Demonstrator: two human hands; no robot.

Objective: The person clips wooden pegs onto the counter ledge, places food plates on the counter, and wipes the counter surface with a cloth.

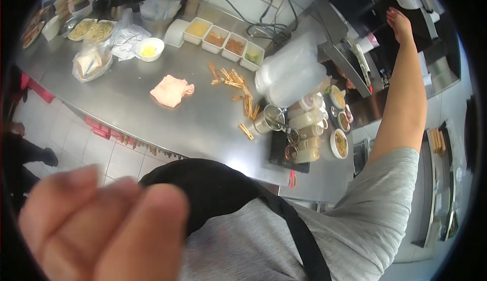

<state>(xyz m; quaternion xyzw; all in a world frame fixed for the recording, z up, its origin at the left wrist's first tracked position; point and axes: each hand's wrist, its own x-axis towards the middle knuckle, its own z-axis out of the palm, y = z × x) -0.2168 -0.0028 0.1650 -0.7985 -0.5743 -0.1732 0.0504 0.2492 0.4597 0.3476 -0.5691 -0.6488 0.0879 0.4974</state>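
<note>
One crumpled pink cloth (pixel 171 91) lies on the bench (pixel 203 129), probably light, soft and easily pinched by its bunched corner, near four food tubs (pixel 231 55). The left hand (pixel 106 225) curls, its contents impossible to tell; the raised right hand (pixel 399 26), fingers loosely extended, seems to grasp nothing.

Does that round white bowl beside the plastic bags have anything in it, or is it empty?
Not empty: the round white bowl shows yellow contents at its bottom. What they are, I cannot tell.
</note>
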